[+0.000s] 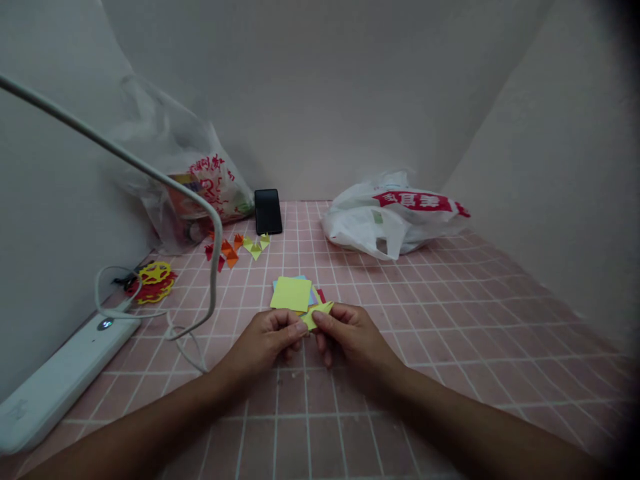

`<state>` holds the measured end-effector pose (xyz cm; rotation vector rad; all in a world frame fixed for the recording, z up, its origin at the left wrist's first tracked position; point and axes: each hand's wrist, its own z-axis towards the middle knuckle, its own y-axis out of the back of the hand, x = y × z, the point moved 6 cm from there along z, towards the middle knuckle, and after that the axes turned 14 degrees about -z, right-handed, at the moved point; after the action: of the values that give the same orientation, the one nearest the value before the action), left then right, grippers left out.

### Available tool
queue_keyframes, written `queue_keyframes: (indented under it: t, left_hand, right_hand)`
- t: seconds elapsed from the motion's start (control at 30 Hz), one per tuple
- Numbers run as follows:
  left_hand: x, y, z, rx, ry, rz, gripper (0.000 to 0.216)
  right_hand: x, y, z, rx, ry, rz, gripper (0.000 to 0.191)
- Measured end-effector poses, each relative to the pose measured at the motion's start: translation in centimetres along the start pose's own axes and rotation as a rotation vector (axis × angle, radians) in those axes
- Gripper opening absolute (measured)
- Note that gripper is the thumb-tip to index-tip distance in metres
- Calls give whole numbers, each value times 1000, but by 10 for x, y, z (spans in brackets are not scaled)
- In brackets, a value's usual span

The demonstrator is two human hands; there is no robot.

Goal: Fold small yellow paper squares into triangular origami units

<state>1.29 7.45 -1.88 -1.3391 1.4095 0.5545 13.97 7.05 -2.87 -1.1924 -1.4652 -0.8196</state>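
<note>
Both hands met just in front of the stack of coloured paper squares (291, 293) on the pink gridded mat (450, 313). The left hand (263, 340) and the right hand (350, 333) each pinched, thumb against forefinger, a small folded piece of yellow paper (317, 314), held slightly above the mat and touching the near edge of the stack. Both grips were narrow and closed on that paper.

The piece looked feather-light and thin, soft enough to crease at a touch and easy to tear or crumple, so I judged it best held by its edges and corners with fingertips only, as it was.

Beyond the stack, towards the wall, stood a dark phone (268, 211), with little folded triangles (235, 250) in red, orange and yellow left of it. Further left of the stack lay red and yellow paper cut-outs (153, 281), a white lamp base (55, 380) and a clear plastic bag (185, 180). To the stack's far right sat a white carrier bag (390, 217).
</note>
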Motion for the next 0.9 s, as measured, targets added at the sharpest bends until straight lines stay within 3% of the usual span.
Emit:
queue_keyframes:
  t: [0.3,0.5,0.9]
  left_hand:
    - [5,3,1,-48,14,-125,33]
    - [10,0,0,-42,118,-357,31]
    - [13,-3,1,11,141,-319,31]
  right_hand:
    - [4,7,2,-74,23,48,41]
    - [10,1,4,25,133,39,33]
    - [11,1,5,40,156,-10,30]
